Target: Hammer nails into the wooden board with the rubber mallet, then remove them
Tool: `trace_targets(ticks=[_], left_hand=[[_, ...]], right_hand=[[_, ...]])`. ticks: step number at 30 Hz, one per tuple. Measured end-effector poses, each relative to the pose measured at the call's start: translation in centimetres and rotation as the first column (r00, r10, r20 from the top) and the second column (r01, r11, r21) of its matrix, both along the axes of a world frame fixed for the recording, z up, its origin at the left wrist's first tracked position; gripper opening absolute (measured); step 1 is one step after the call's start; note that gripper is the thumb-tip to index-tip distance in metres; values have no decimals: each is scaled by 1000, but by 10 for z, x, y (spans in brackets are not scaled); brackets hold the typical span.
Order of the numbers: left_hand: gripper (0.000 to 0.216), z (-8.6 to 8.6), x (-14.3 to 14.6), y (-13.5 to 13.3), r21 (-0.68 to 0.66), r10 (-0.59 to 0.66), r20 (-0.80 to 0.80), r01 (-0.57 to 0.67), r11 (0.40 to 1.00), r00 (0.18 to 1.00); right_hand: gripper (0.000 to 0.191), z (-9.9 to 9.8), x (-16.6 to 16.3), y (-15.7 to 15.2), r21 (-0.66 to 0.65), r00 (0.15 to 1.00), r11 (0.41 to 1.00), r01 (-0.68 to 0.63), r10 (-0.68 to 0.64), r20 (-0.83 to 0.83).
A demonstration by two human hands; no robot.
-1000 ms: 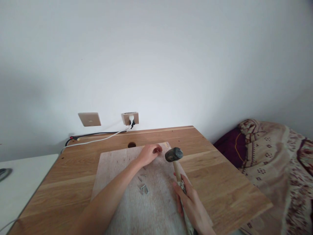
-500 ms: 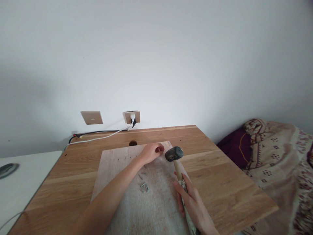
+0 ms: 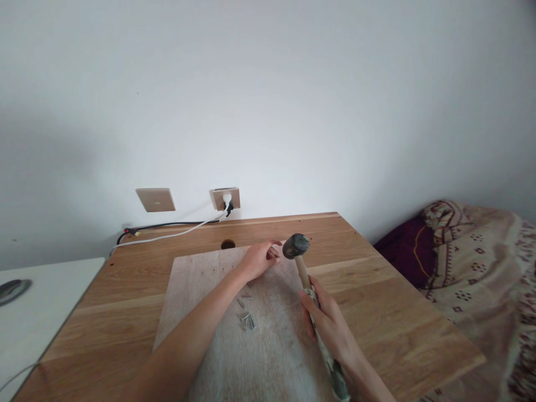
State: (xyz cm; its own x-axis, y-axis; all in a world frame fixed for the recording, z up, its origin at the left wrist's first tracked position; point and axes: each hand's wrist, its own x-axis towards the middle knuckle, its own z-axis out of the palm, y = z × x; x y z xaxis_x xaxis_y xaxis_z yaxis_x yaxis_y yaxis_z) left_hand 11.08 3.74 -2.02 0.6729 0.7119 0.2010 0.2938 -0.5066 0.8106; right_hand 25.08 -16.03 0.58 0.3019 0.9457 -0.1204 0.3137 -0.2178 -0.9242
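Note:
My right hand (image 3: pixel 329 318) is wrapped round the handle of a hammer (image 3: pixel 296 246). The hammer has a dark, blocky head and a light wooden handle with a mottled lower part. Its head is raised over the far right part of a pale wooden board (image 3: pixel 268 357). At the far edge of that board, just left of the hammer head, is my left hand (image 3: pixel 260 259), its fingers curled together; whatever is between the fingertips is hidden. Several loose nails (image 3: pixel 248 321) lie on the board, right of my left forearm. A row of small dark marks runs along the far left of the board.
Beneath the board is a wooden table (image 3: pixel 377 301) with a round cable hole (image 3: pixel 228 244). White and black cables (image 3: pixel 167 237) run along the wall to a socket (image 3: pixel 226 199). A white surface (image 3: pixel 46 312) adjoins at left; patterned bedding (image 3: pixel 473 268) is at right.
The hammer head has risen slightly, with my right hand moving up a little along with it. My left hand stays at nearly the same place, its fingers slightly shifted.

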Motion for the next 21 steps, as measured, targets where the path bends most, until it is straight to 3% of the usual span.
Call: trace_targets(ticks=[8,21], left_hand=[[50,2,-1,1,-9,34,-21,-34,999,999],[40,4,-1,0,-2,3,-33,-3,1000,999]], right_hand=[[56,10,5,1,-74,982,988,-135,143,120],[68,0,1,-1,-59,995,997,-45,50,87]])
